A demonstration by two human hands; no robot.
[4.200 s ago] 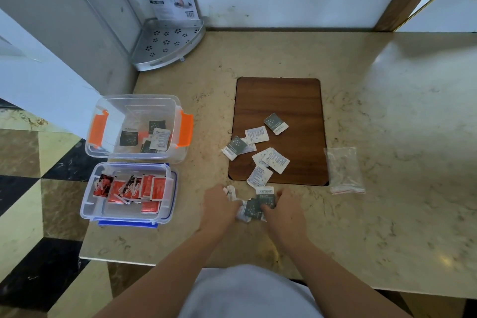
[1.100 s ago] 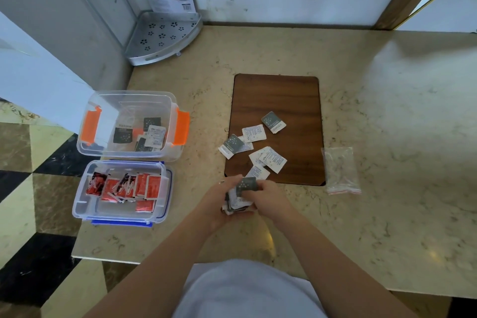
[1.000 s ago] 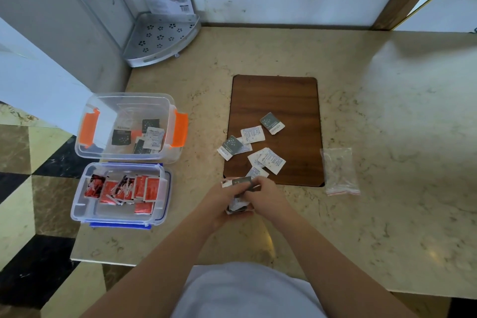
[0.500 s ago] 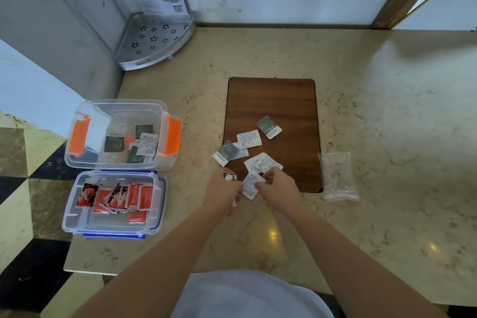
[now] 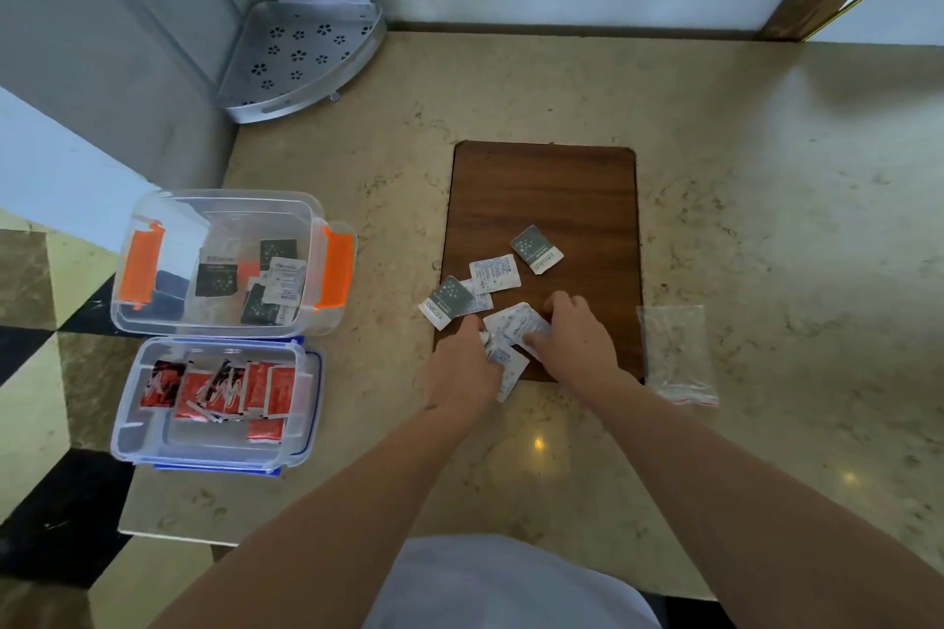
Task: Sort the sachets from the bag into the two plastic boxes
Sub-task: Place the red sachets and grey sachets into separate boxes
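Loose sachets [image 5: 494,272] are being gathered at the near edge of the board [image 5: 544,199], on the tabletop [image 5: 766,230]. The left hand [image 5: 462,368] is being held curled at the board's near-left corner, its grip closed around what looks like a small bunch of sachets, though the count cannot be told. The right hand [image 5: 574,337] is being pressed down on a white sachet [image 5: 511,322], fingers narrowed onto it; whether it is already pinched or only pinned cannot be told. Another white sachet [image 5: 512,375] is lying between the two hands, half off the board. The rest are lying just beyond the fingertips, away from the body: a grey sachet [image 5: 447,300] up and left, nearer the left hand, and another grey one [image 5: 536,249] farthest out, nearer the right, its long axis set diagonally. The orange-clip box [image 5: 232,207], already holding grey and white sachets, is standing well to the left, so the left hand is judged the nearer for the drop. The blue-clip box [image 5: 217,455] beside it is holding red sachets [image 5: 219,391]. The bag [image 5: 677,352] is lying flat right of the board, seemingly empty. Sorting is judged well along.
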